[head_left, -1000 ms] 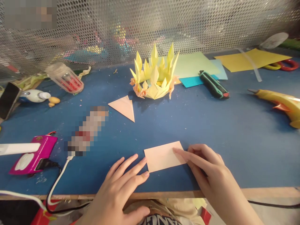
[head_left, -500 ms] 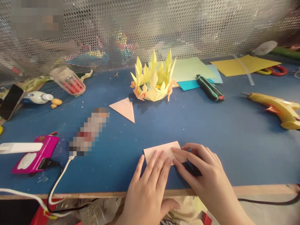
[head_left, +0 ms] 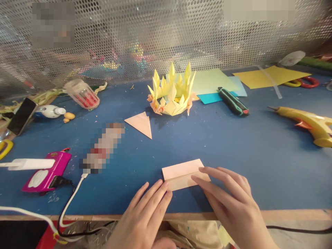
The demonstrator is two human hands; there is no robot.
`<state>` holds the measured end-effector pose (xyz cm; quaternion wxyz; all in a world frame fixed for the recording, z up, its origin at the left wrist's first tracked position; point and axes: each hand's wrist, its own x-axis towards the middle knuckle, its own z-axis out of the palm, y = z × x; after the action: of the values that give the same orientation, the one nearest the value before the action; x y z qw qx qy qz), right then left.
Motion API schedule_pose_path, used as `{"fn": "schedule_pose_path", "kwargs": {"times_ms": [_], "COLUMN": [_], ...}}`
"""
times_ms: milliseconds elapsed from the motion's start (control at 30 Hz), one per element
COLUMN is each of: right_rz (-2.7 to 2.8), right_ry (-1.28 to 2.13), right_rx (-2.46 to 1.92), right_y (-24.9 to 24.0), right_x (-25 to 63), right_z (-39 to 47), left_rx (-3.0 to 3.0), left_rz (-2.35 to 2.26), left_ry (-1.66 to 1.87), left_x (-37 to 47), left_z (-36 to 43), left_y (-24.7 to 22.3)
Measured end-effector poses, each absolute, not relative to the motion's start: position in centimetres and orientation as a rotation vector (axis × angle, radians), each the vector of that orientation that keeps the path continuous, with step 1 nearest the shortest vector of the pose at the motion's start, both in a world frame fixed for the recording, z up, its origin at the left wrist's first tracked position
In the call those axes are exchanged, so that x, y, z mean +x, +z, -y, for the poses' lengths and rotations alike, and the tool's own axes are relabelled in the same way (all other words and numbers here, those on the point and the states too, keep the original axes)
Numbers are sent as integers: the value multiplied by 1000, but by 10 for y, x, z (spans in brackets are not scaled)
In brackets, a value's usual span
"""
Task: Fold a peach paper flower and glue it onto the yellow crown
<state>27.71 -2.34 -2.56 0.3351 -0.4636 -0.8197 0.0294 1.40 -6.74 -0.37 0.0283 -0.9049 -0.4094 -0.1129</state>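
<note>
A pale pink rectangle of paper (head_left: 181, 173) lies near the table's front edge, a crease or fold line running along its length. My left hand (head_left: 146, 211) rests at its lower left corner, fingers spread and fingertips touching the paper's edge. At the right end, my right hand (head_left: 229, 197) has its fingers apart, with two fingertips on the paper. A pink paper triangle (head_left: 141, 125) lies farther back to the left. Behind it stands a yellow paper crown (head_left: 172, 100) with small orange flowers round its base.
On the right lies a yellow glue gun (head_left: 306, 122); a green-black cutter (head_left: 233, 101) rests near coloured sheets (head_left: 215, 81). Left are a magenta power strip (head_left: 49, 171), a phone (head_left: 22, 116), a jar (head_left: 81, 95) and cables. A perforated metal screen (head_left: 181, 38) stands behind.
My left hand has slid left and toward me, off the paper's middle to its corner. More of the paper shows. The view has shifted slightly.
</note>
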Motion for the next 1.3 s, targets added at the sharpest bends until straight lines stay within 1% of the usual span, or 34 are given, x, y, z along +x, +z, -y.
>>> {"fn": "schedule_pose_path", "kwargs": {"times_ms": [100,167,233,400,500,633,833,1067,1200,1300], "right_rz": [2170,2266,2372,2532,2559,2537,2573,2624,2600,2569], "right_ry": [95,111,45,-228,-264,-116,335,460,649,752], "right_rx": [-1126,-1056,-996,-771,-677,-605,-424,-183,-120,-145], "right_y": [-22,-18,-11,6,12,13,5,2,2,1], "right_x": [272,269,267,268,273,284,290,286,285,284], "right_z": [28,25,17,-6,-17,-34,-60,-92,-112,-120], "left_rx": [-2869,-2864,-2849,-2818,-2841,-2755,-2767,-2831,-2753,-2654], "left_rz": [1249,1152,1021,867,824,797,827,880,820,889], "left_ry": [-406,-335,-234,-156,-93,-156,-286,-262,-399,-531], "left_x": [1,-5,-7,2,8,12,15,13,25,38], "left_z": [55,42,26,-15,-28,-27,1,6,0,2], "left_y": [15,27,35,41,38,34,25,13,1,-10]}}
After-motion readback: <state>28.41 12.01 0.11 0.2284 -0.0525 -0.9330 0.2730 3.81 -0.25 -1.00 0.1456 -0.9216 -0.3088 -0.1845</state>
